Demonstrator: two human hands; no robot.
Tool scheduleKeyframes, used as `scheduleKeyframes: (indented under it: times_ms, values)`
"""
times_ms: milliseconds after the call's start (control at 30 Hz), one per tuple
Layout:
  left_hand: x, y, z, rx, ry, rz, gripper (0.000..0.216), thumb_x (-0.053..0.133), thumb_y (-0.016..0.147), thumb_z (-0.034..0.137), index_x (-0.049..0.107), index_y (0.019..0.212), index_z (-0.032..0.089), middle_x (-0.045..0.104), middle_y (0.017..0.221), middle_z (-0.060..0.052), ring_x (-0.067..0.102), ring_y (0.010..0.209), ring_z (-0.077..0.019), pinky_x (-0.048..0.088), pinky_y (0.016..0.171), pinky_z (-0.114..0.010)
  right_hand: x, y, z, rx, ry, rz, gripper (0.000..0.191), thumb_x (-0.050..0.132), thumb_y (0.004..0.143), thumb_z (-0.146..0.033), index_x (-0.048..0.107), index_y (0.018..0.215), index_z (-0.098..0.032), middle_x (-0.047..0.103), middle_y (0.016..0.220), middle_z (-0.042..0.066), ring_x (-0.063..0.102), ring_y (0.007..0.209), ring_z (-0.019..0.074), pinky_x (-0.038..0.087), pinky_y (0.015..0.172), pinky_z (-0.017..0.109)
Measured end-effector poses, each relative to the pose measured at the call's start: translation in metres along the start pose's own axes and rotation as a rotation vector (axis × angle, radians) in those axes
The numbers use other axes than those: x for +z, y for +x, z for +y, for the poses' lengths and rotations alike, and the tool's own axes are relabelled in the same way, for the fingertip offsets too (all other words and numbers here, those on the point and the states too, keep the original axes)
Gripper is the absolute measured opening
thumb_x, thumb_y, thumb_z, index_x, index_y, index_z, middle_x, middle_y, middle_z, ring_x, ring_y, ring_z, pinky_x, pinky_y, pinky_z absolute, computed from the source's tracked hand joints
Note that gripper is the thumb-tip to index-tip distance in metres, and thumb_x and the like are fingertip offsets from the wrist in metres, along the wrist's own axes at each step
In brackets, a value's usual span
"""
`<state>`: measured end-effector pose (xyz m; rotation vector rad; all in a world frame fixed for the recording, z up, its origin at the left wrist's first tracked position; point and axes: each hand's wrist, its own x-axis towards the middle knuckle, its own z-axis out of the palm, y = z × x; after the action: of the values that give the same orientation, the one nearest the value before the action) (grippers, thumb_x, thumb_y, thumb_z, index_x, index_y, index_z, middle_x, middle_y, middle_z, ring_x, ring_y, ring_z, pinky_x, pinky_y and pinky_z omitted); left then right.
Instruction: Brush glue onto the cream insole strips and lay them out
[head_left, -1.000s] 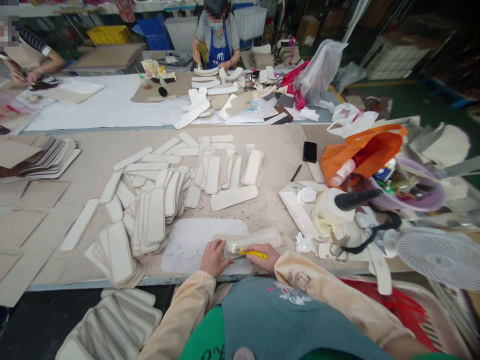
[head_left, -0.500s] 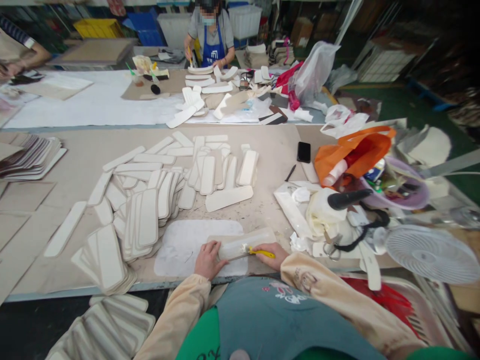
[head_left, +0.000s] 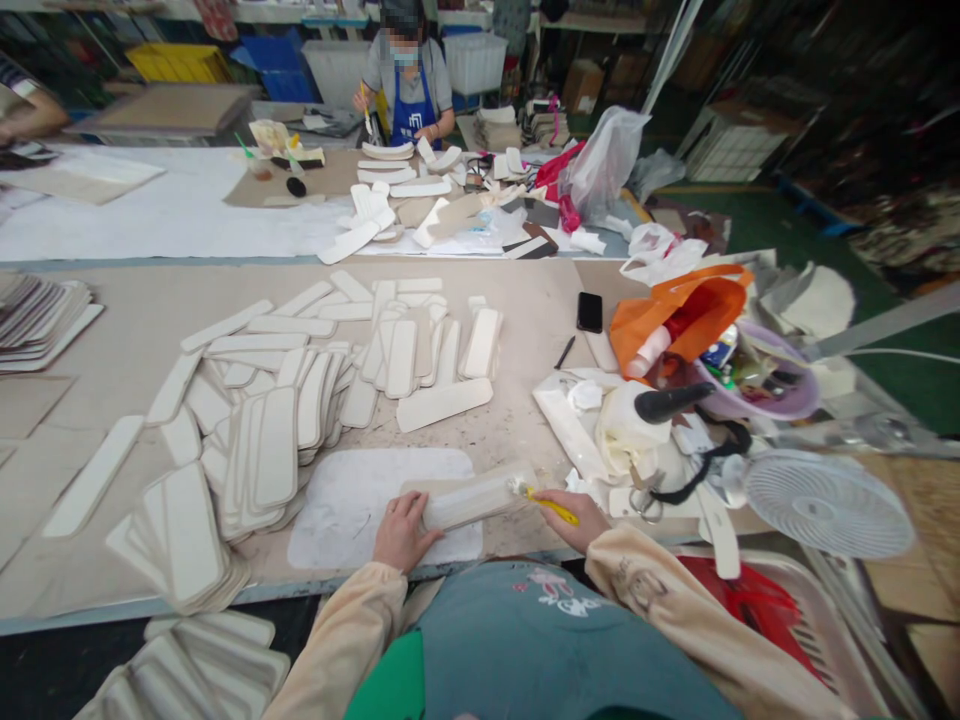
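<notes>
A long cream padded strip (head_left: 480, 495) lies on a white mat (head_left: 375, 500) at the table's near edge. My left hand (head_left: 401, 535) presses on the strip's left end, fingers curled over it. My right hand (head_left: 579, 518) grips a yellow-handled brush (head_left: 546, 502); its bristles touch the strip's right end. Many similar cream strips (head_left: 300, 390) are spread and stacked over the brown table to the left and behind.
Right of the mat lie crumpled white cloths (head_left: 622, 425), scissors (head_left: 643, 500), a small white fan (head_left: 825, 500), an orange bag (head_left: 690, 310) and a black phone (head_left: 589, 311). A person in a blue apron (head_left: 409, 85) works at the far table. Stacks of strips (head_left: 202, 660) sit below the table edge.
The brush has travelled from the strip's left part to its right end. My left hand stays on the left end. My view has shifted rightward.
</notes>
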<state>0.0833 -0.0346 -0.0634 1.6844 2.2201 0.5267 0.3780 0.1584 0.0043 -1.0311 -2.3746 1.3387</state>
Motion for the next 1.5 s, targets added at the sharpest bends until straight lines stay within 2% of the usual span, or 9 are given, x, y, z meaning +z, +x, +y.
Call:
scheduleKeyframes:
  times_ms: [200, 400, 500, 667, 800, 1000, 1100, 1367, 1500]
  values:
    - [-0.002, 0.0, 0.0, 0.012, 0.005, -0.011, 0.062, 0.072, 0.07, 0.043, 0.056, 0.123, 0.018, 0.057, 0.117, -0.013, 0.05, 0.104, -0.0301, 0.047, 0.094, -0.046, 0.032, 0.017, -0.015, 0.022, 0.115, -0.112, 0.027, 0.057, 0.081, -0.032, 0.072, 0.101, -0.02, 0.074, 0.098, 0.006, 0.069, 0.088, 0.0207, 0.055, 0.081, 0.032]
    - [-0.005, 0.0, 0.004, -0.013, 0.005, -0.009, 0.06, 0.073, 0.07, 0.039, 0.056, 0.123, 0.016, 0.057, 0.117, -0.013, 0.05, 0.105, -0.0301, 0.047, 0.094, -0.045, -0.015, 0.007, 0.009, 0.188, 0.049, 0.019, 0.031, 0.054, 0.081, -0.035, 0.072, 0.096, -0.015, 0.074, 0.081, 0.007, 0.067, 0.063, 0.0177, 0.054, 0.064, 0.03]
    - [-0.005, 0.0, 0.005, -0.021, -0.004, -0.009, 0.06, 0.073, 0.069, 0.038, 0.056, 0.122, 0.016, 0.057, 0.117, -0.012, 0.05, 0.105, -0.0299, 0.047, 0.094, -0.045, -0.026, 0.007, 0.004, 0.238, 0.058, 0.042, 0.032, 0.055, 0.081, -0.038, 0.072, 0.097, -0.016, 0.072, 0.071, 0.005, 0.065, 0.058, 0.0166, 0.052, 0.057, 0.028]
    - [-0.005, 0.001, 0.002, -0.026, -0.01, -0.02, 0.061, 0.073, 0.068, 0.041, 0.055, 0.122, 0.019, 0.057, 0.117, -0.011, 0.051, 0.106, -0.0295, 0.046, 0.095, -0.045, 0.022, 0.027, -0.026, 0.2, 0.229, -0.102, 0.03, 0.059, 0.079, -0.037, 0.072, 0.101, -0.021, 0.071, 0.072, 0.002, 0.065, 0.061, 0.0155, 0.052, 0.062, 0.027]
    - [-0.004, 0.001, 0.001, -0.036, -0.004, -0.033, 0.062, 0.072, 0.069, 0.042, 0.054, 0.123, 0.019, 0.056, 0.119, -0.011, 0.05, 0.107, -0.03, 0.046, 0.096, -0.046, 0.045, 0.038, -0.026, 0.236, 0.237, -0.13, 0.03, 0.06, 0.076, -0.036, 0.073, 0.098, -0.02, 0.07, 0.067, 0.002, 0.063, 0.059, 0.0151, 0.051, 0.06, 0.026]
    - [-0.004, 0.002, 0.002, -0.045, -0.033, -0.028, 0.062, 0.073, 0.067, 0.04, 0.055, 0.122, 0.018, 0.056, 0.118, -0.011, 0.05, 0.106, -0.0302, 0.045, 0.096, -0.046, -0.007, 0.024, 0.002, 0.376, 0.154, 0.063, 0.035, 0.055, 0.077, -0.04, 0.071, 0.098, -0.016, 0.07, 0.071, 0.005, 0.064, 0.059, 0.0168, 0.051, 0.06, 0.029]
    - [-0.005, 0.003, 0.002, -0.049, -0.048, -0.02, 0.063, 0.074, 0.066, 0.041, 0.056, 0.121, 0.018, 0.057, 0.117, -0.012, 0.05, 0.106, -0.0306, 0.046, 0.095, -0.047, -0.016, 0.019, -0.002, 0.395, 0.135, 0.087, 0.037, 0.055, 0.077, -0.04, 0.071, 0.099, -0.015, 0.068, 0.063, 0.004, 0.063, 0.056, 0.0171, 0.051, 0.058, 0.029]
    - [-0.01, 0.002, 0.003, -0.055, -0.038, -0.057, 0.061, 0.072, 0.068, 0.045, 0.056, 0.121, 0.019, 0.058, 0.118, -0.011, 0.051, 0.108, -0.0292, 0.047, 0.094, -0.044, 0.058, 0.045, -0.055, 0.091, 0.262, -0.274, 0.032, 0.058, 0.081, -0.036, 0.071, 0.104, -0.019, 0.073, 0.076, 0.003, 0.066, 0.064, 0.0158, 0.053, 0.064, 0.027]
    - [-0.009, 0.001, 0.003, -0.059, -0.041, -0.059, 0.07, 0.078, 0.061, 0.044, 0.055, 0.122, 0.018, 0.057, 0.118, -0.012, 0.051, 0.107, -0.0297, 0.047, 0.094, -0.045, 0.086, 0.059, -0.064, -0.076, 0.254, -0.365, 0.031, 0.059, 0.079, -0.032, 0.072, 0.103, -0.016, 0.074, 0.091, 0.006, 0.068, 0.075, 0.0179, 0.053, 0.073, 0.029]
